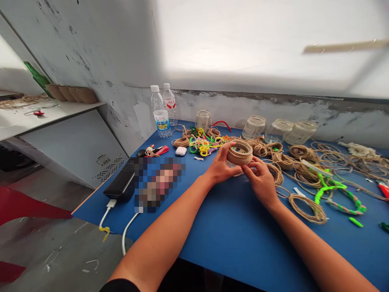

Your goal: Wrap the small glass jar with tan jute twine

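A small glass jar wound with jute twine (240,153) stands on the blue table (231,235). My left hand (219,165) is wrapped round its left side, thumb near the rim. My right hand (261,181) presses against its lower right side, fingers pinched at the twine. Loose coils of twine (306,207) lie just right of my right hand. The jar's lower part is hidden behind my fingers.
Behind the jar lie coloured pipe-cleaner rings (203,144), two water bottles (161,111), several empty glass jars (253,126) and more twine coils (300,153). A power bank (121,182), keys (154,151) and an earbud case (181,151) sit left. Green pipe cleaners (334,190) lie right.
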Demonstrator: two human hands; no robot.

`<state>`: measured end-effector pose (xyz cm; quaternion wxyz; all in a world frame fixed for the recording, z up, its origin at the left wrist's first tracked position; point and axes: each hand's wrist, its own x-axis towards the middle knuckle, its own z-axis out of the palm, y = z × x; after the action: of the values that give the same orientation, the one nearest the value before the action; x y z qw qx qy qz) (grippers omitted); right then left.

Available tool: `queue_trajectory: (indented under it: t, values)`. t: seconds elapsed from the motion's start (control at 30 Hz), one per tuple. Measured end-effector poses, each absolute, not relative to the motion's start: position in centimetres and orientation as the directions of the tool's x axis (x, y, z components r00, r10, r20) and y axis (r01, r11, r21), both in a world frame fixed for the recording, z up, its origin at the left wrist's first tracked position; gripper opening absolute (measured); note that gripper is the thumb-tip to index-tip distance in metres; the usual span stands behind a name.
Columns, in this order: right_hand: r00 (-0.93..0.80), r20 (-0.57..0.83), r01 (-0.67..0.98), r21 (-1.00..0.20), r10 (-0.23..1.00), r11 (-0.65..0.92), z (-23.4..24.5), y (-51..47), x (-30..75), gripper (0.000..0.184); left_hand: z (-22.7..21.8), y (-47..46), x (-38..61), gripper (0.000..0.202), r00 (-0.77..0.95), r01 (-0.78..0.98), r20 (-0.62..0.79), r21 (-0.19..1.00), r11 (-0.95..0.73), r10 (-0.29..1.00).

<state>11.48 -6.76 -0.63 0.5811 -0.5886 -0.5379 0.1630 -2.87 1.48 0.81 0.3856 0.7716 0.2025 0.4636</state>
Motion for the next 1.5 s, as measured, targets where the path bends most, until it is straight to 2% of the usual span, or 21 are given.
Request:
queue_trajectory:
  t: [0.17, 0.4, 1.2, 1.5]
  values:
    - [0.337, 0.395, 0.410, -0.879, 0.855, 0.244, -0.89, -6.69, 11.73, 0.034, 0.65, 1.58, -2.84, 0.076, 0.486, -0.058, 0.573, 0.774, -0.630, 0.660]
    - [0.365, 0.424, 0.454, -0.859, 0.829, 0.239, -0.81, -6.73, 11.70, 0.034, 0.44, 1.70, -2.76, 0.085, 0.496, -0.101, 0.531, 0.821, -0.562, 0.687]
    - [0.376, 0.421, 0.470, -0.854, 0.826, 0.221, -0.21, -7.00, 11.52, 0.037, 0.92, 1.67, -2.94, 0.083, 0.494, -0.072, 0.507, 0.834, -0.548, 0.707]
    - [0.385, 0.449, 0.513, -0.830, 0.806, 0.218, -0.09, -7.07, 11.51, 0.038, 0.88, 1.67, -2.90, 0.088, 0.509, -0.058, 0.484, 0.844, -0.533, 0.711]
